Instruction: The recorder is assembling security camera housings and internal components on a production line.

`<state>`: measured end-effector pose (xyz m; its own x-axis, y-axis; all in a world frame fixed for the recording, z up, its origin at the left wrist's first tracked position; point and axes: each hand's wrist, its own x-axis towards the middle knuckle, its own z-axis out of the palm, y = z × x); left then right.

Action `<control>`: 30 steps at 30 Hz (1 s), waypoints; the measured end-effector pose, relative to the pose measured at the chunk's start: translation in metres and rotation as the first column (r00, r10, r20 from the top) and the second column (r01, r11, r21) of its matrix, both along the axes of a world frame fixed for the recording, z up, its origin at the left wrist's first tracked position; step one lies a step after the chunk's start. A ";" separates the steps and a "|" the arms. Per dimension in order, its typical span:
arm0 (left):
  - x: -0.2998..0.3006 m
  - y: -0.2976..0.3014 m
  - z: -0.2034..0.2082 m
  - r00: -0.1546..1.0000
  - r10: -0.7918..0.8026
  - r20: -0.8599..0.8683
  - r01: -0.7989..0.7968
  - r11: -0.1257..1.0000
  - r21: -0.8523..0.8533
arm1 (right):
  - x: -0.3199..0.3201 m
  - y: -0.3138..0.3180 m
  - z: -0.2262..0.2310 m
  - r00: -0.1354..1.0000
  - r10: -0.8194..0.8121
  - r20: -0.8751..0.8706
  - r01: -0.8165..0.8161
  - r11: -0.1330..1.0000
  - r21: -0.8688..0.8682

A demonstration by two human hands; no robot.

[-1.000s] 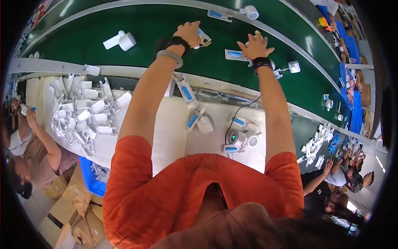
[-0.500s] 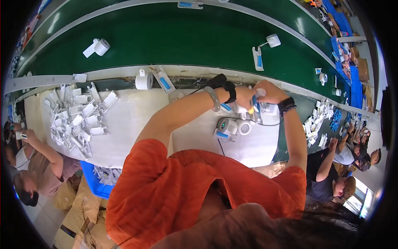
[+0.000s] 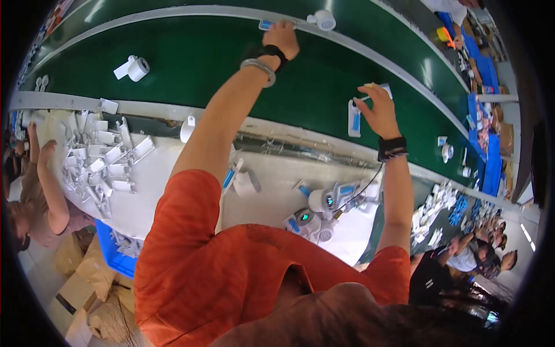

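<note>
My left hand (image 3: 281, 39) stretches across the green belt to its far rail. Its bunched fingers close on a white tray-like holder with a blue piece (image 3: 265, 25). My right hand (image 3: 378, 110) hovers over the belt, thumb and forefinger apart, nothing seen between them. Beside its thumb lies another white holder with a blue insert (image 3: 354, 120). A white rounded part (image 3: 386, 90) is partly hidden behind that hand. On the bench, white cylindrical devices with lit displays (image 3: 321, 201) lie together near a dark cable (image 3: 361, 191).
White plastic pieces (image 3: 107, 156) are heaped at the bench's left, above a blue bin (image 3: 110, 254). White devices rest on the belt at left (image 3: 137, 69) and by the far rail (image 3: 324, 21). A metal-edged ledge (image 3: 289, 147) separates bench and belt. Co-workers sit on both sides.
Both hands have left the devices on the bench and moved out over the belt, the left to the far rail. The right hand has opened. The whole view has shifted.
</note>
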<state>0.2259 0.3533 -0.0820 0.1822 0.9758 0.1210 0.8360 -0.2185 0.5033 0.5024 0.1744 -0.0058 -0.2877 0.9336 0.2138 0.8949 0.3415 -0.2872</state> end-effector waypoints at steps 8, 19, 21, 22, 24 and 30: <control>-0.015 0.047 0.010 0.915 -0.141 -0.379 0.124 0.990 -0.070 | 0.027 0.056 -0.041 0.742 -0.136 0.656 0.366 0.903 -0.226; -0.002 -0.110 0.008 0.970 -0.208 0.124 0.241 0.877 -0.416 | -0.031 -0.186 -0.019 0.854 -0.041 0.519 0.258 0.899 -0.353; -0.009 -0.138 -0.001 0.960 -0.217 0.177 0.272 0.869 -0.412 | -0.039 -0.217 -0.028 0.875 -0.104 0.473 0.347 0.816 -0.463; -0.006 -0.147 -0.001 0.951 -0.240 0.194 0.301 0.865 -0.401 | -0.032 -0.223 -0.026 0.872 -0.112 0.477 0.357 0.812 -0.462; -0.006 -0.155 0.002 0.903 -0.190 0.385 0.368 0.804 -0.466 | -0.019 -0.231 -0.023 0.852 -0.068 0.520 0.391 0.743 -0.544; -0.041 -0.166 0.043 0.586 0.016 0.810 0.589 0.679 -0.439 | -0.051 -0.222 0.068 0.966 -0.237 0.106 0.259 0.903 -0.343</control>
<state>0.1845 0.1878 -0.0388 0.6138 0.7540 -0.2341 0.0816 0.2343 0.9687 0.4510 -0.0477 0.0619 -0.0393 0.9877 -0.1515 0.9569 -0.0065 -0.2904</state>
